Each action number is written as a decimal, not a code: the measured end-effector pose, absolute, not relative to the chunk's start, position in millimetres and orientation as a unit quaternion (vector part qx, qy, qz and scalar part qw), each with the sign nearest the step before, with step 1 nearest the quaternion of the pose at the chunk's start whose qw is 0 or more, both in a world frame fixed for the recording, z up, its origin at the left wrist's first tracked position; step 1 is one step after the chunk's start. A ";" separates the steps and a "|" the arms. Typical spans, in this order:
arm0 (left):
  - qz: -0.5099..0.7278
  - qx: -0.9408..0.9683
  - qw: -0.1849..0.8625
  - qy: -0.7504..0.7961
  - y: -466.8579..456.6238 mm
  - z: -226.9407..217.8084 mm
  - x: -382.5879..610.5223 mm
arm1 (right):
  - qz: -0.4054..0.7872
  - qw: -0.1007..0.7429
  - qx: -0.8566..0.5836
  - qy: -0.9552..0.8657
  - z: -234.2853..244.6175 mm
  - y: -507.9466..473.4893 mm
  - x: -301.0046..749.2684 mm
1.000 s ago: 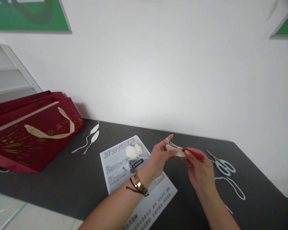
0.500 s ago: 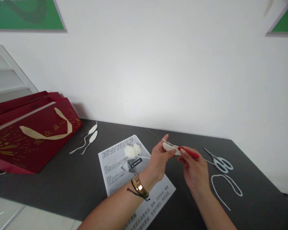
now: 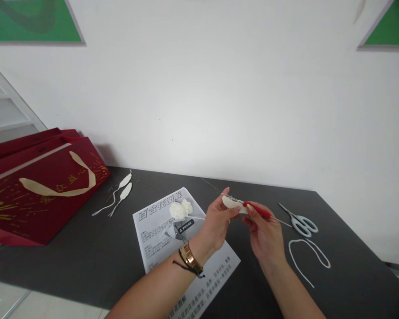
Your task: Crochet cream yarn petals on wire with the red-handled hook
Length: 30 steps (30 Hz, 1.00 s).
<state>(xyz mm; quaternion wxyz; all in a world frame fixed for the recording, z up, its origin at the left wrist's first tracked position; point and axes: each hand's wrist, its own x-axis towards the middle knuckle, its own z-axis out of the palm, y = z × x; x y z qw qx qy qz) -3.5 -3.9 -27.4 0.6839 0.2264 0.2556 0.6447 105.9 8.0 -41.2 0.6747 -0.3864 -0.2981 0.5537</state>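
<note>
My left hand (image 3: 216, 221) pinches a small white crocheted piece (image 3: 231, 204) above the dark table (image 3: 86, 248), with white yarn looped over its forefinger. My right hand (image 3: 265, 234) grips a red-handled crochet hook (image 3: 257, 210) whose tip meets the white piece; the metal shaft sticks out to the right. Both hands are closed and nearly touching. A loose strand of white yarn (image 3: 307, 254) lies on the table to the right of my right hand.
A printed instruction sheet (image 3: 159, 230) lies under my left forearm with a white yarn ball (image 3: 181, 209) on it. Pale scissors (image 3: 301, 221) lie at the right. Two white crocheted petals (image 3: 121, 192) and a red gift bag (image 3: 36, 186) sit at the left.
Both hands kept their grips and barely moved relative to each other. The view shifted slightly right, so everything on the table slid a little left in the picture.
</note>
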 end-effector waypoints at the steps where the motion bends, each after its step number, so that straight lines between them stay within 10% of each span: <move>1: 0.646 0.224 0.685 0.253 -4.8 -27.9 -2.0 | 0.549 0.677 -0.390 -0.298 -41.4 7.3 105.2; 30: 0.617 0.313 0.647 0.322 -3.6 -18.4 -10.8 | 0.638 0.644 -0.326 -0.269 -22.1 6.9 119.9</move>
